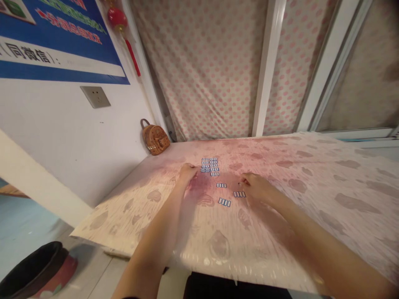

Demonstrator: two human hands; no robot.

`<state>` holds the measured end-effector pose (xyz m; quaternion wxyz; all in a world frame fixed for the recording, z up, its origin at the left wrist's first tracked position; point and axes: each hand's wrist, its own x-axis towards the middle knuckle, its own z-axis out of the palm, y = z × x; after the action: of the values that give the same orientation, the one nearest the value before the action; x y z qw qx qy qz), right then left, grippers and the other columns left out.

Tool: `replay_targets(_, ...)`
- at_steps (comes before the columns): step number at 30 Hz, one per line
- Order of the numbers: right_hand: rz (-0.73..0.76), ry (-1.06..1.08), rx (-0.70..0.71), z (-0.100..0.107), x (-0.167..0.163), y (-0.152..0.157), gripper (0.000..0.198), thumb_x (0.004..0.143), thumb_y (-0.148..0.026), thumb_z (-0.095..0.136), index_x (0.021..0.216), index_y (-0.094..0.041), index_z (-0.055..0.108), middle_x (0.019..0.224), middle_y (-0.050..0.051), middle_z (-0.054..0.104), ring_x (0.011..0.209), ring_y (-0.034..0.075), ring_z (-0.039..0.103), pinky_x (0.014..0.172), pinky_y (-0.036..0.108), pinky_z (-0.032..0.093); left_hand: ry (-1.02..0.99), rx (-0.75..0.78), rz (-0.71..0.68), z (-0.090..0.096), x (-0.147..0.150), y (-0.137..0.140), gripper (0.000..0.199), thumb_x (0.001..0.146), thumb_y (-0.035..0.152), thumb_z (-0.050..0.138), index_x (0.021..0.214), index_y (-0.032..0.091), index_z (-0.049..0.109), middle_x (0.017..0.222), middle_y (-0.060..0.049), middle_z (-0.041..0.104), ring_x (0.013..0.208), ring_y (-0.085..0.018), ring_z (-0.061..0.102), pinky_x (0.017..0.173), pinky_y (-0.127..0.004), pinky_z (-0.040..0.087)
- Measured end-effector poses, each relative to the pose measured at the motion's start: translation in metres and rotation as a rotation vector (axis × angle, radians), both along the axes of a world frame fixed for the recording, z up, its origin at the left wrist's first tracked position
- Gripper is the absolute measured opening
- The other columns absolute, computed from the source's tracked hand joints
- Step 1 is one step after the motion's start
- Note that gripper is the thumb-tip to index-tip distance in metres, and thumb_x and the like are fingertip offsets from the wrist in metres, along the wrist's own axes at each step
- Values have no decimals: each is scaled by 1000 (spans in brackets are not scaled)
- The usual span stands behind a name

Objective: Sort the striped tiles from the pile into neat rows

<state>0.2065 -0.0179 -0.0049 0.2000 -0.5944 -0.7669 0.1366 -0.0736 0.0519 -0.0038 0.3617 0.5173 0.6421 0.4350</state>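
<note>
"Blue-and-white pieces point(215, 169): why rowed on your tabletop point(196, 232)?"
"Likely for neat alignment, your left hand point(187, 171) beside them; right hand point(256, 185) near loose ones point(240, 194). Can't tell whether either grips anything."

Pieces point(225, 202) — blue and white; curtain point(212, 70) — pink-dotted

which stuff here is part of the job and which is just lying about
Part of the job:
Two columns of blue-and-white pieces, beside the left hand
Three loose pieces, near the right hand
Table they lie on

Just about:
Small brown backpack
Red lantern
Poster
Wall socket
Floor container
</note>
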Motion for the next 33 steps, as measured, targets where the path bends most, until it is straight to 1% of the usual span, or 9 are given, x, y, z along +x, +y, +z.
replay_targets(4, 19, -18, -37, 3, 0, -2, 8, 82, -16, 54, 74, -19, 56, 80, 6, 65, 73, 18, 59, 63, 27, 36, 91, 30, -52, 10, 2, -6, 14, 71, 21, 69, 62, 16, 60, 49, 3, 55, 45, -9, 49, 48, -20, 35)
replay_targets(8, 122, -38, -84, 10, -3, -9, 3, 78, -20, 61, 77, -19, 59, 85, 8, 65, 75, 20, 59, 63, 28, 38, 157, 110, -273, 13, 18, -17, 8, 71, 22, 69, 70, 16, 64, 62, 0, 63, 55, -10, 54, 54, -20, 37)
replay_targets(11, 185, -46, -88, 13, -3, -12, 10, 74, -19, 64, 84, -19, 60, 90, 7, 64, 78, 20, 60, 63, 28, 39, 193, 102, -461, 8, 34, -28, 12, 68, 24, 73, 74, 15, 67, 68, -2, 66, 60, -12, 56, 57, -21, 37)
replay_targets(13, 196, -60, -99, 14, -2, -13, 13, 73, -18, 65, 84, -18, 60, 91, 7, 64, 78, 20, 59, 62, 27, 38, 265, 86, -524, 4, 43, -34, 18, 65, 26, 77, 76, 16, 68, 70, -1, 65, 63, -13, 57, 57, -22, 37)
replay_targets(19, 210, -39, -157, 7, 1, -9, 12, 74, -19, 65, 84, -19, 58, 86, 4, 64, 74, 18, 58, 60, 27, 37, 444, 62, -510, 3, 56, -44, 14, 64, 19, 77, 73, 18, 67, 73, 0, 64, 68, -14, 56, 58, -23, 37)
replay_targets(23, 191, -54, -162, 1, 2, -6, 10, 74, -23, 64, 81, -20, 57, 80, 3, 63, 69, 18, 57, 58, 28, 35, 433, 30, -513, 2, 57, -44, 14, 65, 19, 77, 70, 17, 63, 67, 1, 61, 64, -13, 54, 57, -23, 36)
replay_targets(27, 200, -84, -114, 5, 1, -9, 11, 74, -24, 64, 80, -20, 55, 83, 4, 62, 70, 19, 56, 58, 29, 34, 375, 93, -524, -4, 57, -42, 13, 67, 15, 74, 72, 16, 62, 69, 1, 61, 65, -12, 54, 58, -22, 37)
replay_targets(31, 212, -62, -77, 9, -1, -13, 9, 74, -19, 59, 77, -20, 52, 79, 3, 61, 69, 18, 55, 59, 29, 33, 332, 117, -509, -5, 59, -40, 17, 66, 13, 75, 79, 17, 66, 75, 0, 65, 68, -12, 56, 62, -22, 40)
replay_targets(33, 211, 3, -88, 10, -2, -13, 7, 75, -14, 54, 77, -20, 51, 76, 2, 60, 68, 17, 54, 59, 28, 34, 287, 142, -505, -2, 61, -41, 11, 70, 18, 74, 79, 16, 67, 75, -1, 66, 68, -13, 57, 63, -22, 41)
